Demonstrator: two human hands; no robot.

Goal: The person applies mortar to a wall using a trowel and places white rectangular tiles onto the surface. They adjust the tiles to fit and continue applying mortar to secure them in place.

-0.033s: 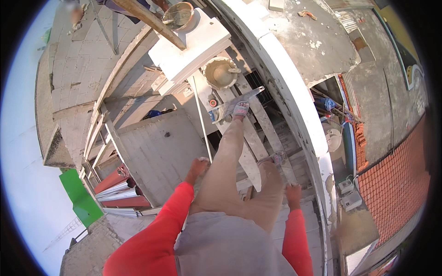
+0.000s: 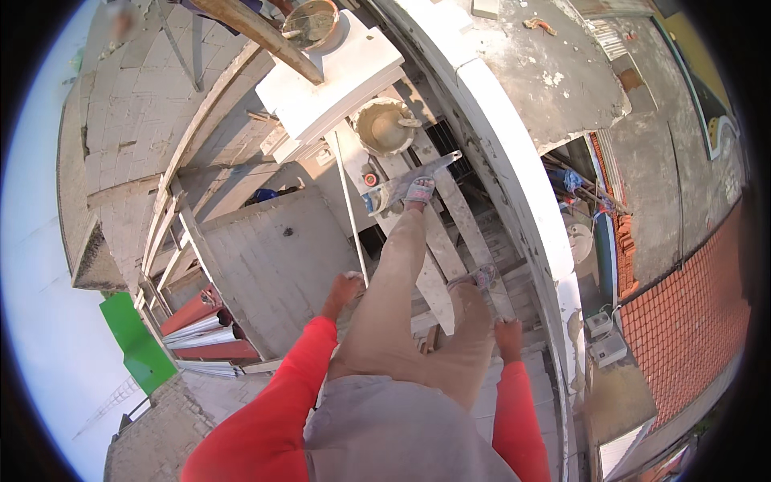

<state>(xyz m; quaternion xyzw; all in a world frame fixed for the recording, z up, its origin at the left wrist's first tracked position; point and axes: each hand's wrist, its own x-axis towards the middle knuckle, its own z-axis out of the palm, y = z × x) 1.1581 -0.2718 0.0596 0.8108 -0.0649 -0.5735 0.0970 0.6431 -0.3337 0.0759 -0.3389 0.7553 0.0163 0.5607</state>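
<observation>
On a rooftop work area, the white wall [image 2: 520, 157] runs down the right of centre. A grey slab [image 2: 281, 249] lies left of the legs. Pale planks [image 2: 438, 245] span the gap between, and both sandalled feet stand there, the left one farther forward. A white block [image 2: 329, 76] sits beyond the planks' far end. The white pole [image 2: 348, 193] lies lengthwise between slab and planks; its near end reaches the left hand. The saw [image 2: 393, 193] lies across the planks at the left foot, blade tip toward the wall. The bucket [image 2: 361, 128], with material inside, stands between saw and block; the bowl [image 2: 332, 34] rests on the block. Left hand [image 2: 345, 287]: fingers curled, just beside the pole's end; grip on it cannot be told. Right hand [image 2: 508, 331]: lowered, fingers bent, near a plank's close end; whether it touches or grasps anything cannot be told. An orange-and-black disc [image 2: 370, 179] lies beside the saw.
</observation>
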